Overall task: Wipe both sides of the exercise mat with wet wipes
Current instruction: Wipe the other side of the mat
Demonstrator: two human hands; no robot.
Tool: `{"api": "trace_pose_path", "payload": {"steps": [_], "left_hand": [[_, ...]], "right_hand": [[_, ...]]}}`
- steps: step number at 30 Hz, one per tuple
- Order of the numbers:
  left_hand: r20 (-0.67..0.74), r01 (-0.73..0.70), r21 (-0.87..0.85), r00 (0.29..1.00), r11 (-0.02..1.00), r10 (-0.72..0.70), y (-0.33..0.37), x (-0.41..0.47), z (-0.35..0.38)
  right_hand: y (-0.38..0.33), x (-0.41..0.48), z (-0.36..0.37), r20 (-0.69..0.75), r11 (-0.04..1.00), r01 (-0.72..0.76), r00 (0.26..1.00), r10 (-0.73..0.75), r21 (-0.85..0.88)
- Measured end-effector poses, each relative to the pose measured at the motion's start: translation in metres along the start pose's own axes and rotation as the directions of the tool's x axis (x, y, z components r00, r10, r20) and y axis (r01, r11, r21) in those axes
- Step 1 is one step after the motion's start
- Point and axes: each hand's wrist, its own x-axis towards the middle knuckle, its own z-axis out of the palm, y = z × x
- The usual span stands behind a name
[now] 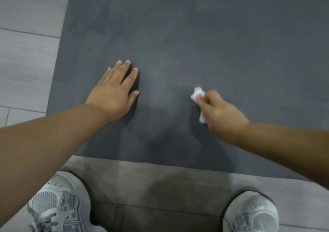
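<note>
Dark grey mat (195,36) lies flat on the floor (26,62); left hand (114,91) presses it, fingers straight and slightly apart; right hand (220,112) pinches a crumpled wipe (196,93); so small a wad could miss patches.

Item: head camera, one view, wide-angle. Mount: I have it on the wearer's head. Facing: forward and steeply down, along both forearms. Range: close. The left hand (114,93) lies left of centre; the right hand (220,112), pinching a wipe (196,93), lies right of centre, blurred. Beyond the fingertips: mat (195,36) up to the top edge. Behind the wrists: the mat's near edge, floor (160,187), then left shoe (58,205) and right shoe (251,214) at the bottom edge. Outboard of the left hand: floor.
</note>
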Motion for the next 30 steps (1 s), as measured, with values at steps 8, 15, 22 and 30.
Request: {"api": "trace_pose_path", "payload": {"steps": [8,15,22,30], "left_hand": [[0.077,0.008,0.075,0.997,0.997,-0.014,0.021,0.015,-0.011],[0.008,0.052,0.081,0.999,0.995,-0.052,0.028,0.042,-0.029],[-0.012,0.0,0.02,1.0,1.0,0.0,0.034,0.066,-0.018],[-0.025,-0.038,0.09,0.999,0.995,0.04,0.031,0.077,-0.017]], "right_hand": [[0.066,-0.005,-0.022,-0.049,0.991,0.027,0.998,-0.034,-0.13],[0.089,0.01,-0.03,-0.069,0.906,-0.424,0.903,0.423,0.012],[0.036,0.023,-0.017,-0.078,0.975,0.115,0.992,-0.102,0.191],[0.115,0.082,-0.048,-0.26,0.853,-0.485,0.812,0.522,0.194]]}}
